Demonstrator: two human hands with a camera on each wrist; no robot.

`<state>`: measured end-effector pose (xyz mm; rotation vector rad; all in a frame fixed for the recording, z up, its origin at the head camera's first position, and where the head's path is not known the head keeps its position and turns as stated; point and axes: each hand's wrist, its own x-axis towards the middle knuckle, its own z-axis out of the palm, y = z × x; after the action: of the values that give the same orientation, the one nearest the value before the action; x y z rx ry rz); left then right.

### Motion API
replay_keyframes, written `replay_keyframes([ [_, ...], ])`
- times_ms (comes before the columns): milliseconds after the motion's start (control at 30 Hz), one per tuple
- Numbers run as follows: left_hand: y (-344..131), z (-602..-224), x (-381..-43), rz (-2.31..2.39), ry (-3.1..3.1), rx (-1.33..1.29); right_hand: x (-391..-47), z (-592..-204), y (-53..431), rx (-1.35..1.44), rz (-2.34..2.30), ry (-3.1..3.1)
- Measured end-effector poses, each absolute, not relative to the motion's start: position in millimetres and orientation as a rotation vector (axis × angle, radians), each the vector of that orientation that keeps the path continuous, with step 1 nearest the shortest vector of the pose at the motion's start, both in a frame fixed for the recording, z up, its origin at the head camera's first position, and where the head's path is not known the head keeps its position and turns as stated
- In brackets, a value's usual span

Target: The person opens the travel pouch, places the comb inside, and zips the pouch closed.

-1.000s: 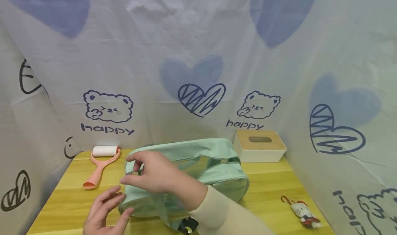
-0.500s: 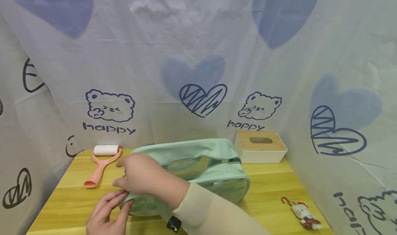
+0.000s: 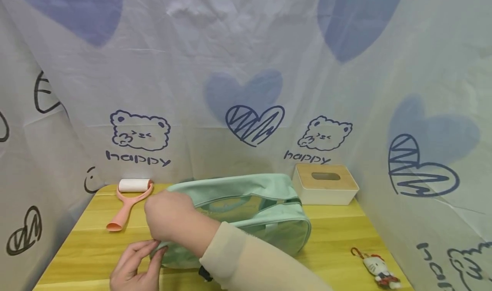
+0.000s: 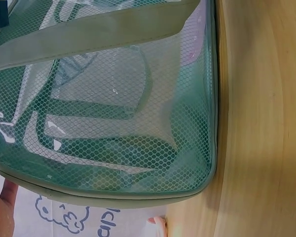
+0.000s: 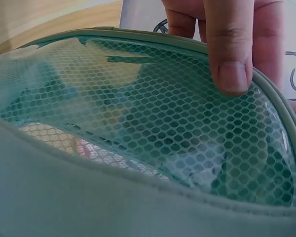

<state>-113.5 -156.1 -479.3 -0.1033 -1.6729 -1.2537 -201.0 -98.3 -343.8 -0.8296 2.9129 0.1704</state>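
A mint-green mesh toiletry bag [image 3: 246,184] lies lengthwise across the middle of the table. At its near left corner my left hand [image 3: 134,267] pinches the edge between thumb and fingers. Just above, my right hand [image 3: 169,216] bends over the left end, its fingers turned away and hidden; I cannot tell what they hold. In the right wrist view a thumb [image 5: 232,64] rests on the mesh panel [image 5: 187,113], with fingers behind the piped rim. A broad strap [image 4: 98,34] crosses the bag's near side in the left wrist view.
Left of the bag lies a pink lint roller [image 3: 124,210] with a white roll. A white tissue box [image 3: 326,184] with a wooden lid stands behind its right end. A cat plush keychain [image 3: 378,269] lies at right on the wooden table [image 3: 338,231]. Printed curtains surround it.
My right hand has moved left and down over the bag's end, and its fingers have gone out of sight. My left hand has closed from beside the corner onto it.
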Motion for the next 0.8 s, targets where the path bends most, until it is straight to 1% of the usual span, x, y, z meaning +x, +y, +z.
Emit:
replay_keyframes([
  [167,-156,-481,-113,-1.252,-1.67,-0.116,-199,-345,-100,-0.785,0.205,2.935],
  [400,-157,-479,-113,-1.244,-1.676,-0.101,-193,-334,-94,-0.72,0.167,3.033],
  [633,-156,-478,-112,-1.198,-1.694,-0.066,-195,-326,-76,-0.707,0.227,3.012],
  [733,-155,-476,-112,-1.179,-1.699,-0.058,-199,-322,-68,-0.67,0.164,3.019],
  [800,-154,-473,-111,-1.15,-1.705,0.016,-203,-318,-63,-0.636,0.115,3.043],
])
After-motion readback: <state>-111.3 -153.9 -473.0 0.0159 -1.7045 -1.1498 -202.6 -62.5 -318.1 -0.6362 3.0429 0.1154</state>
